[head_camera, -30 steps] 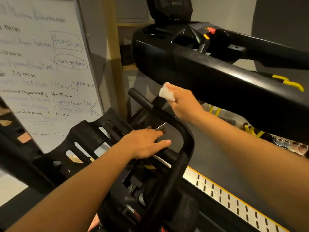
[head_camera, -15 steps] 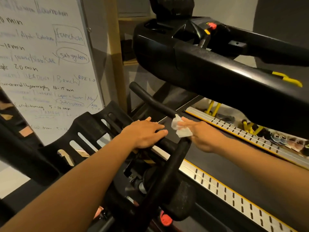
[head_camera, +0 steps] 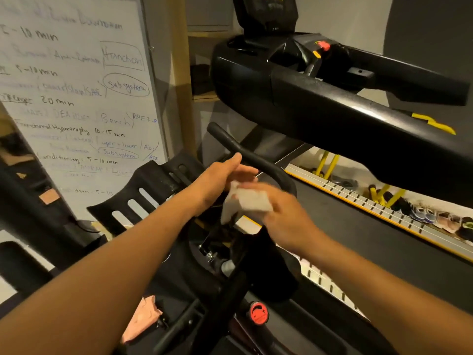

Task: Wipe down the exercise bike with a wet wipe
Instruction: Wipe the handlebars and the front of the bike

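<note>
1. Treadmill (head_camera: pixel 345 119): black, with its console arm across the upper right and its deck and slotted side rail running beneath.
2. Whiteboard (head_camera: pixel 76 98): on the left, covered in handwritten workout notes.
3. Bike (head_camera: pixel 227 293): black, centre foreground, just beside the treadmill deck.
4. Slotted panel (head_camera: pixel 153 185): black, part of the bike, left of centre under the left forearm.
5. Handlebar (head_camera: pixel 225 138): black curved bar rising behind both hands.
6. Left grip (head_camera: pixel 222 175): open, fingers straight and thumb up, in front of the handlebar. Contact with the bar cannot be told.
7. Right grip (head_camera: pixel 286 219): blurred, fingers closed on the wipe.
8. Pink cloth (head_camera: pixel 143 319): low on the bike frame.
9. Wipe (head_camera: pixel 253 202): white and crumpled, held between the two hands above the bike's middle. One end hangs down towards the left wrist. Contact with the bike cannot be told.
10. Shoes (head_camera: pixel 435 216): in a row beyond the treadmill, far right.
11. Red knob (head_camera: pixel 259 313): on the bike's lower frame.
</note>
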